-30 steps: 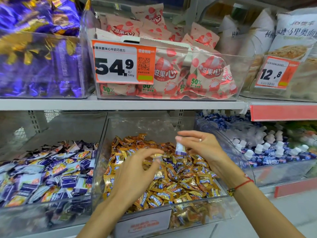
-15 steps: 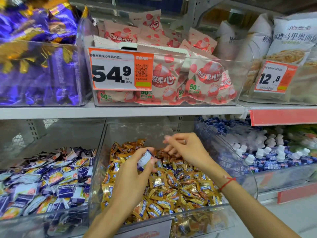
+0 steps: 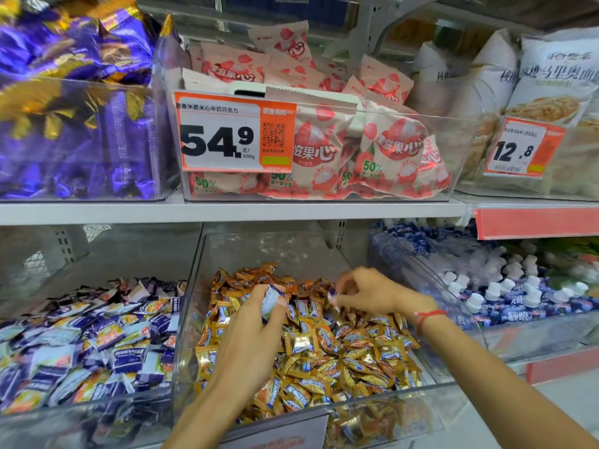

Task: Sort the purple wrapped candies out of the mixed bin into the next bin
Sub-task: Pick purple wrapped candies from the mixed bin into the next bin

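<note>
The clear middle bin point(image 3: 194, 306) on the lower shelf is heaped with gold and orange wrapped candies point(image 3: 327, 354). My left hand point(image 3: 249, 345) hovers over the heap and grips a purple-and-white wrapped candy point(image 3: 270, 301) between thumb and fingers. My right hand point(image 3: 372, 294) reaches into the back of the same bin and pinches a small purple candy point(image 3: 334, 292) at its fingertips. The bin to the left point(image 3: 97, 413) holds several purple-and-white wrapped candies point(image 3: 97, 341).
A bin of small white-capped bottles point(image 3: 505, 296) stands to the right. The upper shelf point(image 3: 227, 209) carries purple and gold wrapped sweets point(image 3: 74, 124), pink packets behind a 54.9 price tag point(image 3: 233, 132), and white bags with a 12.8 tag point(image 3: 523, 147).
My right hand passed a purple candy to my left hand, then dropped to the heap and pinched another. My left hand now holds the passed candy above the bin.
</note>
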The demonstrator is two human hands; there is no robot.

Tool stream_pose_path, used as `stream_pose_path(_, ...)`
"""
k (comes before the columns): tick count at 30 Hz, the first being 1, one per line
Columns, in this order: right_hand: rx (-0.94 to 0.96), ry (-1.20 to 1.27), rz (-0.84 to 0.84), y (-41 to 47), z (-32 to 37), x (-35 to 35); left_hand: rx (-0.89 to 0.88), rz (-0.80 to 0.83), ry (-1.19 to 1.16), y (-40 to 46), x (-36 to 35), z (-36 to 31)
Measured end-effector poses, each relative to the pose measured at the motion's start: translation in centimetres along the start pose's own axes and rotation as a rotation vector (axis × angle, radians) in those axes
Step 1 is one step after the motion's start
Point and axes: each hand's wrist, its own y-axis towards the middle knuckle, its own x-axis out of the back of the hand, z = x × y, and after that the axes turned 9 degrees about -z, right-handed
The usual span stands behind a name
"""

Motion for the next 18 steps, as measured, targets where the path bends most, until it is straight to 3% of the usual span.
stream_pose_path(4, -0.049, 0.627, -0.125, -3.8, 2.3, 1.6, 0.048, 0.024, -0.043, 0.3, 0.0, -0.1)
stream_pose_path(7, -0.013, 0.821, -0.204, -5.6, 5.0, 1.6, 0.054, 0.062, -0.087, 0.2, -0.1, -0.5)
stream_pose_path(10, -0.016, 1.001, -0.158, -5.8, 6.8, 1.2, 0.069, 0.078, -0.167, -0.3, 0.1, -1.6)
stream_pose_path(18, 0.022, 0.899, -0.104, -4.9, 7.6, 1.3, 0.044, -0.043, -0.217, -0.6, 0.4, -2.6)
